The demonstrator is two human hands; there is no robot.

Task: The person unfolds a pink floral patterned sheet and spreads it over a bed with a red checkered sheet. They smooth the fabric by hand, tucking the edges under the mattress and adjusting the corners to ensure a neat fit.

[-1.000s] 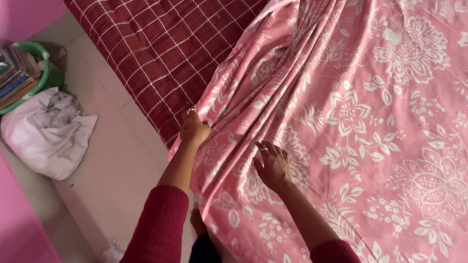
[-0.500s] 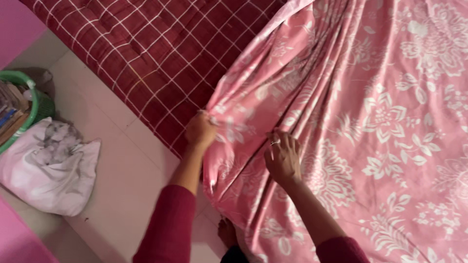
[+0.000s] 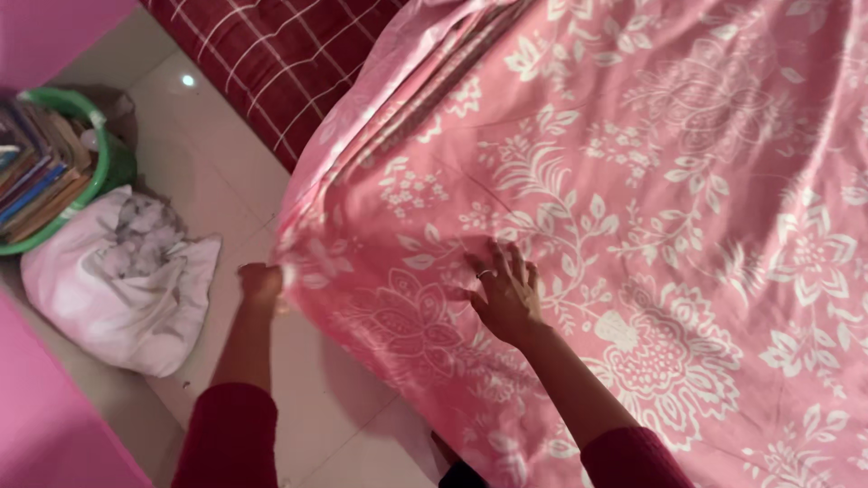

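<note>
Over the bed, pink floral cotton sheet [image 3: 633, 181] covers most of the maroon checked mattress [image 3: 271, 54]; left hand [image 3: 260, 282] pinches its edge, right hand [image 3: 504, 294] presses spread; far corner uncovered.

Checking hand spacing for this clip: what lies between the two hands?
In the head view, only pink floral bedsheet spans from left hand to right hand.

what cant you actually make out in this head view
- Left hand: fingertips blurred and buried in the edge of the pink floral cotton sheet, so the exact grip is unclear.
- Dark red checked mattress: mostly covered by the sheet, cut off by the top edge.
- Green plastic basket of books: cut off by the left edge.
- Right hand: palm faces down, hidden.
</note>
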